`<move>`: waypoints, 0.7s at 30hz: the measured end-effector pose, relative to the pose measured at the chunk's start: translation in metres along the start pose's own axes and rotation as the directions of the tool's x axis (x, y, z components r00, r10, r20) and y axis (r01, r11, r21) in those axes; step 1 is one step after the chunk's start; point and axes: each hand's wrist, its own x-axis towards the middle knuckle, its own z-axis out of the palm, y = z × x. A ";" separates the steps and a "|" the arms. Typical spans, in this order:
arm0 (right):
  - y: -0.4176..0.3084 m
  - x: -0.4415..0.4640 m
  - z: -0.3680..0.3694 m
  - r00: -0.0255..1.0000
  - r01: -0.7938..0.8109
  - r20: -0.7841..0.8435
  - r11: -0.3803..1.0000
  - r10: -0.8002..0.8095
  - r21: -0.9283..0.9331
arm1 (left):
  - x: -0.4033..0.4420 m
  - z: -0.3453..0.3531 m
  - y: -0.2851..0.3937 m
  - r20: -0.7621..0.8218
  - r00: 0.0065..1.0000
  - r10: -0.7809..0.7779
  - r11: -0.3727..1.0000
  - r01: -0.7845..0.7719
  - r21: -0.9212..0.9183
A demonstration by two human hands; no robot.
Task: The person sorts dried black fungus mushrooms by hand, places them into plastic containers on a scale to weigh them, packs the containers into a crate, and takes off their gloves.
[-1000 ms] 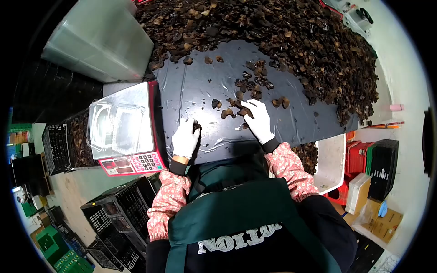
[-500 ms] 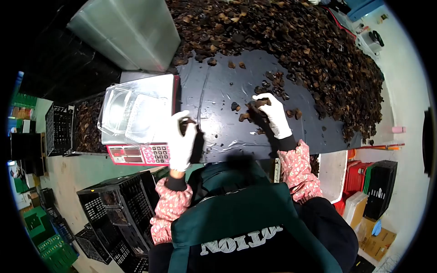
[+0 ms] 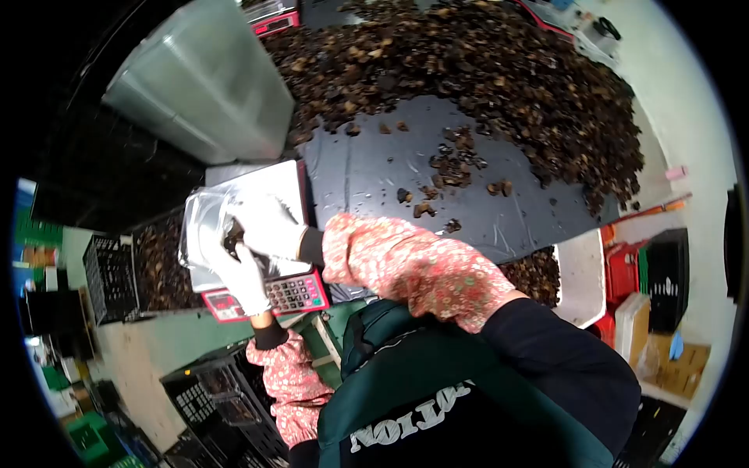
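Pale letters [image 3: 417, 421] are running across my dark clothing [image 3: 460, 378], tilted and partly hidden, the whole word escaping me. My right arm is lying across my body, its flowered sleeve [image 3: 413, 265] covering some of the bench [image 3: 351, 179]; my left is bending upward. On the scale [image 3: 295, 183], the keypad [image 3: 295, 295] is showing marks too blurred to read. My gloved left hand [image 3: 238, 273] and right hand [image 3: 269, 226] are meeting over a clear box [image 3: 195, 222], dark pieces [image 3: 232, 234] sitting between; glare is hiding whether either grip is clasping them.
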 end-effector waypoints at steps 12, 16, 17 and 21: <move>0.129 -0.152 -0.142 0.881 -0.445 -0.285 0.867 0.378 -0.225 | -0.021 0.005 0.065 -0.001 0.999 0.053 0.985 -0.053 -0.164; 0.159 -0.203 -0.173 0.790 -0.612 -0.269 0.688 0.550 -0.390 | -0.057 0.069 0.118 0.240 0.926 0.290 0.868 -0.149 -0.473; 0.167 -0.208 -0.172 0.782 -0.623 -0.280 0.683 0.557 -0.382 | -0.065 0.090 0.124 0.274 0.895 0.350 0.826 -0.157 -0.541; 0.175 -0.216 -0.180 0.797 -0.603 -0.201 0.732 0.570 -0.317 | -0.078 0.164 0.145 0.441 0.811 0.384 0.850 -0.125 -0.511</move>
